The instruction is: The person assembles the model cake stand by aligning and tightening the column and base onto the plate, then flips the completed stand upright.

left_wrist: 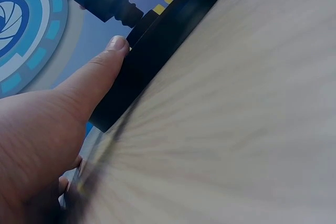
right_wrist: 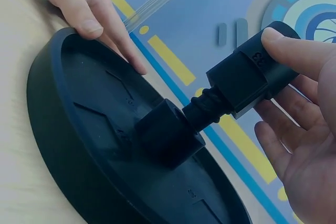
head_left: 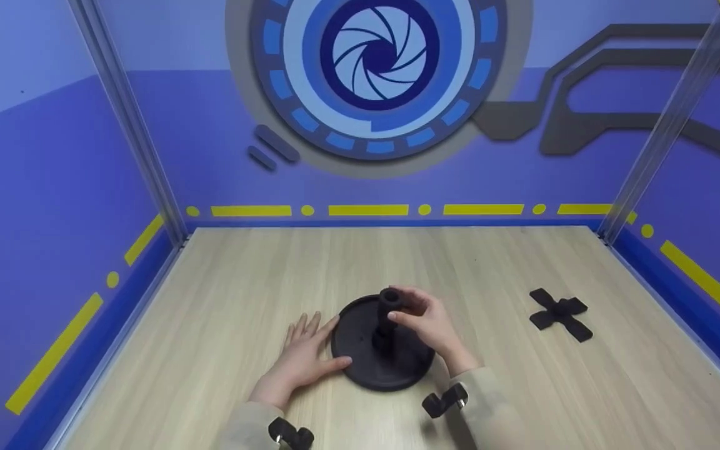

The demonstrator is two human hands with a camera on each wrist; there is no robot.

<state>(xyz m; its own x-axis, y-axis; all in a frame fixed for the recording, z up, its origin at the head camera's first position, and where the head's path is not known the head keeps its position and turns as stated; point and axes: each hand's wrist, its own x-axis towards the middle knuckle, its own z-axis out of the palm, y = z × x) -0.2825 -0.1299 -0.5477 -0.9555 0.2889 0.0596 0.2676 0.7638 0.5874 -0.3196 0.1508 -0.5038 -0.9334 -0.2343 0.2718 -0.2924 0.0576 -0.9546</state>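
Observation:
A round black base (head_left: 360,369) with a raised rim lies flat on the table. From the middle of its face rises a short round socket (right_wrist: 170,134). A black threaded post (right_wrist: 252,69), marked 33, stands upright with its screw end at the socket mouth and several thread turns showing. My right hand (head_left: 425,319) pinches the wide upper part of this post between thumb and fingers. On the left of the base, my left hand (head_left: 300,359) rests with spread, straight fingers, its thumb (left_wrist: 107,59) and forefinger touching the rim.
A black four-armed cross piece (head_left: 560,311) with a round hub lies on the table to the right, apart from both hands. Blue printed walls (head_left: 360,187) and metal corner posts (head_left: 132,119) bound the wooden table (head_left: 260,269) at the back and sides.

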